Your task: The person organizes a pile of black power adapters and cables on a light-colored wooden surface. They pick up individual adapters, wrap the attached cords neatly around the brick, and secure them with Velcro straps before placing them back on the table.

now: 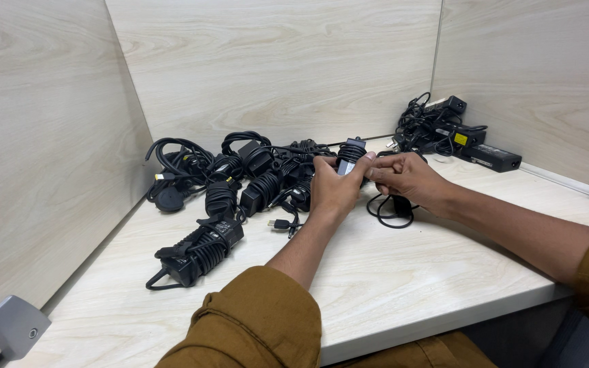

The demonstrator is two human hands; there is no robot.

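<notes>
Head view: left hand (332, 187) and right hand (407, 178), both clamped on a black power adapter (350, 155) w/ cord wound round it, held above the desk (403, 272). Loose cord (391, 211) hangs below. Wound adapters (240, 180) at left, unsorted pile (455, 133) at back right. Fingertips partly hidden; plug end not visible.

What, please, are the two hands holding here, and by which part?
Both hold one black adapter: the left hand grips its body, and the right hand pinches the cord wound around it.
</notes>
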